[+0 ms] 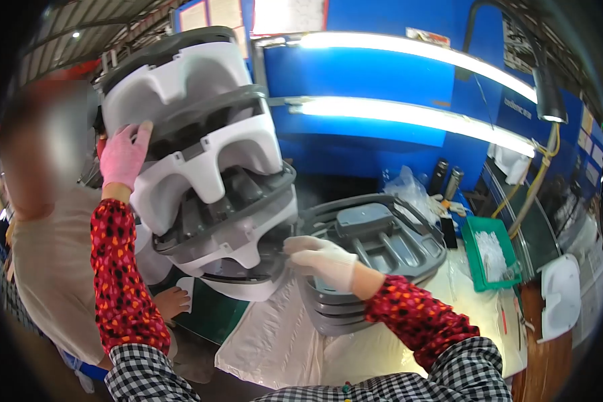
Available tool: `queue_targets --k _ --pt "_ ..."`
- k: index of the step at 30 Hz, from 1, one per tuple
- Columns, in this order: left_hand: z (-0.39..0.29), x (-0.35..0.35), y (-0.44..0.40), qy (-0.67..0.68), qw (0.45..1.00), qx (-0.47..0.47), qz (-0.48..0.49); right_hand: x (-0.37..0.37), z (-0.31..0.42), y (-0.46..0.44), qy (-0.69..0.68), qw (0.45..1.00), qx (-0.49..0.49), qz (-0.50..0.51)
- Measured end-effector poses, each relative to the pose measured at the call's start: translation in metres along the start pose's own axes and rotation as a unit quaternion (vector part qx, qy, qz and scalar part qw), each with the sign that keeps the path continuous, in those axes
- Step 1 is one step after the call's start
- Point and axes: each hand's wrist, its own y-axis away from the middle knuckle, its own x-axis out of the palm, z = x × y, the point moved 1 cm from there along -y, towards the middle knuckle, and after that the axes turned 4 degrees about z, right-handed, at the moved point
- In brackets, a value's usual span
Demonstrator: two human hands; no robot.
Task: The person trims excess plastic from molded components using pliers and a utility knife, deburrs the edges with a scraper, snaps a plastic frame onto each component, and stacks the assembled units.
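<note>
A tall stack of white and dark grey moulded plastic shells point(241, 151) leans in front of me on the left. My left hand point(124, 157), in a pink glove, grips the stack's left side high up, its thumb and forefinger on a grey rim. Low on the right side, my right hand point(323, 262) in a white glove has its bent fingers against the end of a lower shell. The fingertips there are partly hidden. Just beyond that hand sits a second, shorter stack of grey trays point(409, 258) with moulded compartments.
A person in a light shirt point(53, 268) stands close on the left, one bare hand point(172, 303) near the stack. At right are a green bin point(479, 268) of white pieces, a phone point(448, 233) and a white shell point(560, 298). Lit tubes point(415, 117) cross behind.
</note>
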Motion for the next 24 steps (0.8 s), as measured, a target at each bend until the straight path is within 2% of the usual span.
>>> queue_targets --k 2,5,6,8,9,10,12,13,15,17,18,19,20,21,22,24 --pt "-0.005 0.006 0.004 -0.034 0.996 0.068 -0.055 -0.011 0.027 0.056 0.168 0.985 -0.026 -0.041" --pt "-0.018 0.018 0.009 -0.076 0.982 0.134 -0.108 -0.051 0.024 0.138 0.198 0.969 -0.084 -0.125" --pt "-0.025 0.019 0.012 -0.061 0.983 0.145 -0.096 -0.064 0.016 0.166 0.191 0.959 -0.108 -0.177" --pt "-0.025 0.032 0.012 -0.016 0.978 0.192 -0.08 -0.091 0.004 0.233 0.233 0.928 -0.104 -0.27" --pt "-0.02 0.044 0.006 -0.016 0.976 0.205 -0.068 -0.098 0.001 0.267 0.211 0.918 -0.06 -0.331" --pt "-0.017 0.059 0.001 -0.039 0.971 0.218 -0.094 -0.111 -0.009 0.3 0.228 0.893 -0.027 -0.388" --pt "-0.089 0.034 0.044 -0.054 0.955 0.274 -0.1 -0.128 -0.025 0.365 0.182 0.856 -0.02 -0.484" --pt "-0.119 0.02 0.076 -0.042 0.934 0.318 -0.159 -0.162 -0.063 0.41 0.079 0.876 -0.179 -0.441" --pt "-0.151 0.043 0.105 0.077 0.939 0.315 -0.111 -0.186 -0.073 0.491 0.075 0.792 -0.097 -0.598" --pt "-0.177 0.07 0.144 0.188 0.92 0.338 -0.058 -0.207 -0.071 0.572 0.092 0.652 -0.045 -0.751" --pt "-0.216 0.06 0.194 0.226 0.899 0.372 -0.046 -0.238 -0.067 0.621 0.278 0.622 0.093 -0.726" --pt "-0.259 0.044 0.243 0.266 0.877 0.398 -0.024 -0.254 -0.075 0.669 0.152 0.567 0.038 -0.809" --pt "-0.303 0.025 0.293 0.326 0.85 0.414 0.027 -0.26 -0.067 0.703 0.121 0.496 0.028 -0.86" --pt "-0.348 0.001 0.34 0.344 0.824 0.443 0.082 -0.293 -0.073 0.756 0.142 0.47 0.034 -0.87" --pt "-0.385 -0.012 0.38 0.358 0.797 0.473 0.116 -0.342 -0.084 0.817 0.181 0.416 0.054 -0.89" --pt "-0.452 -0.009 0.446 0.419 0.731 0.511 0.168 -0.397 -0.068 0.886 0.21 0.337 0.193 -0.897"
